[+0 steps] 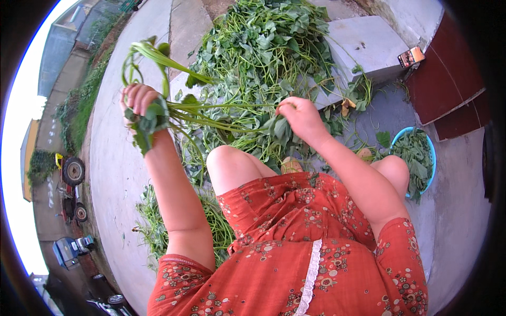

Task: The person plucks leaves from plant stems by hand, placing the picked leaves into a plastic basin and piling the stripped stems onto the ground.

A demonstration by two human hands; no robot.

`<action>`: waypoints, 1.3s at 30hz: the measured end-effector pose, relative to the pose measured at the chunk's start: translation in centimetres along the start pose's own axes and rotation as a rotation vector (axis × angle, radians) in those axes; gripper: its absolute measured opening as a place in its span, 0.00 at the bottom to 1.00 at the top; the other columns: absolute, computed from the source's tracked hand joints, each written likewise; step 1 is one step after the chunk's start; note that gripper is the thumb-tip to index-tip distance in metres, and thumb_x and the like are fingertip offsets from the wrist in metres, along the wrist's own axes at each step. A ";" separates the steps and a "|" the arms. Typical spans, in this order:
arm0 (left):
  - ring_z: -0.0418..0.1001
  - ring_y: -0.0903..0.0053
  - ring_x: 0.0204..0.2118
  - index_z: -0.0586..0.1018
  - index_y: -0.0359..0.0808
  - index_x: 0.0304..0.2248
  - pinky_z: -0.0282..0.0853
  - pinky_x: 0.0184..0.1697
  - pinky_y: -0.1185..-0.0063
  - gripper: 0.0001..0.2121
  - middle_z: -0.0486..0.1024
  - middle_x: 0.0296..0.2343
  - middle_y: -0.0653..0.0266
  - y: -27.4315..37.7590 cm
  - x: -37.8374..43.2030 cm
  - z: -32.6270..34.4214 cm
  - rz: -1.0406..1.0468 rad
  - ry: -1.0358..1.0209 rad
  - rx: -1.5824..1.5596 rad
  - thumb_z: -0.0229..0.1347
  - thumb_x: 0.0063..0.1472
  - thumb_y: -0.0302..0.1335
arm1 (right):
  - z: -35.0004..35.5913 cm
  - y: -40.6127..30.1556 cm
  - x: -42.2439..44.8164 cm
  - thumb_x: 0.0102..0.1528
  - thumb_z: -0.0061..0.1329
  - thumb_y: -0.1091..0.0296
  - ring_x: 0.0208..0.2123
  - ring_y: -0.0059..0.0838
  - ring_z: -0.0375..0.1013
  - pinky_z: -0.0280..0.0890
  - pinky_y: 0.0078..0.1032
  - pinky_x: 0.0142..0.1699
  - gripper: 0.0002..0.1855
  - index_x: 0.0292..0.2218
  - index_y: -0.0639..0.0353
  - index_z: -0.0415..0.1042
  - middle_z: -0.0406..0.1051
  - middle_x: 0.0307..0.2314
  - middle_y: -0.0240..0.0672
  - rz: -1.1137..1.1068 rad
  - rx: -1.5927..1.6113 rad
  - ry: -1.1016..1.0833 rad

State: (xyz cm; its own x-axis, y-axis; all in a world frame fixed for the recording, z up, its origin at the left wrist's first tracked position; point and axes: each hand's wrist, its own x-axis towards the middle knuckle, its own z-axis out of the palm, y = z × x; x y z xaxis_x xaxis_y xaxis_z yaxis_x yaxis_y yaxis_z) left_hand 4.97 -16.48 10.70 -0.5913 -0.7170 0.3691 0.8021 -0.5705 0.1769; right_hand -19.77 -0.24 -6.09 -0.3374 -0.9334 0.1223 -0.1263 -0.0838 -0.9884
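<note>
My left hand point(140, 103), raised at the left, is closed around a bunch of green leafy vines point(158, 57) with long stems. Several of those stems stretch across to my right hand point(300, 116), whose thumb and fingers pinch them near some leaves. Behind both hands rises a large heap of leafy vines point(269, 51), which spreads down to my feet. A blue plastic basket point(434, 158) filled with picked green leaves point(413, 158) stands beside my knee at the right. More vine stems point(215, 221) lie on the ground left of my leg.
A pale concrete block step point(367, 43) adjoins the heap, with a smartphone point(411, 57) at its right corner. Dark red tiled steps point(446, 71) are at the right. Concrete ground point(118, 158) extends left, towards a tractor point(71, 189) and a blue vehicle point(67, 252) by a wall.
</note>
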 end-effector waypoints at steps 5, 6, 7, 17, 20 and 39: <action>0.61 0.79 0.08 0.68 0.31 0.22 0.58 0.07 0.82 0.09 0.64 0.10 0.66 0.8 -1.0 0.5 -0.012 -0.171 -0.002 0.43 0.58 0.27 | -3.1 0.6 2.3 0.49 0.39 0.68 0.22 0.24 0.68 0.63 0.23 0.28 0.09 0.25 0.63 0.69 0.69 0.21 0.32 0.501 0.762 0.239; 0.60 0.79 0.08 0.67 0.31 0.23 0.57 0.06 0.82 0.10 0.64 0.10 0.66 1.2 -1.4 0.8 -0.031 -0.142 0.057 0.42 0.58 0.29 | -3.4 0.4 2.3 0.49 0.39 0.67 0.22 0.23 0.68 0.64 0.22 0.29 0.09 0.28 0.62 0.69 0.69 0.22 0.31 0.431 0.810 0.193; 0.59 0.80 0.07 0.67 0.32 0.23 0.57 0.06 0.83 0.11 0.63 0.10 0.67 1.4 -1.8 0.8 -0.009 -0.121 0.080 0.41 0.59 0.30 | -3.8 0.0 2.6 0.49 0.40 0.67 0.23 0.23 0.68 0.65 0.22 0.29 0.08 0.28 0.60 0.69 0.69 0.22 0.31 0.458 0.844 0.134; 0.58 0.82 0.06 0.66 0.31 0.24 0.56 0.05 0.85 0.08 0.63 0.10 0.66 -0.5 -3.5 -0.5 -0.026 -0.100 -0.109 0.43 0.59 0.26 | -3.2 -3.2 2.0 0.53 0.45 0.62 0.21 0.19 0.70 0.66 0.15 0.27 0.09 0.30 0.59 0.67 0.69 0.22 0.29 0.291 0.859 -0.218; 0.58 0.84 0.07 0.66 0.32 0.23 0.57 0.05 0.87 0.06 0.62 0.09 0.67 -2.3 -3.5 -0.8 -0.065 -0.080 -0.161 0.44 0.56 0.25 | -3.0 -3.8 1.8 0.50 0.50 0.67 0.22 0.14 0.69 0.65 0.13 0.27 0.12 0.36 0.62 0.69 0.70 0.24 0.28 0.266 0.794 -0.254; 0.59 0.82 0.07 0.63 0.33 0.23 0.59 0.06 0.87 0.11 0.62 0.10 0.66 -11.6 -2.1 -2.5 -0.298 -0.074 -0.250 0.39 0.60 0.29 | -4.2 -4.1 0.8 0.57 0.37 0.63 0.30 0.23 0.70 0.68 0.18 0.36 0.22 0.47 0.73 0.58 0.68 0.27 0.33 0.324 1.287 -0.563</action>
State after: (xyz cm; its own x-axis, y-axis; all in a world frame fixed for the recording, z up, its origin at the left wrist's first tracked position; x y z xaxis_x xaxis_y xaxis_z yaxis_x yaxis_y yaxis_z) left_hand -3.27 -9.38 5.54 -0.7804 -0.4796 0.4012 0.5456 -0.8357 0.0623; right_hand -23.41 0.81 -1.61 0.2564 -0.9578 0.1302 0.8991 0.1868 -0.3959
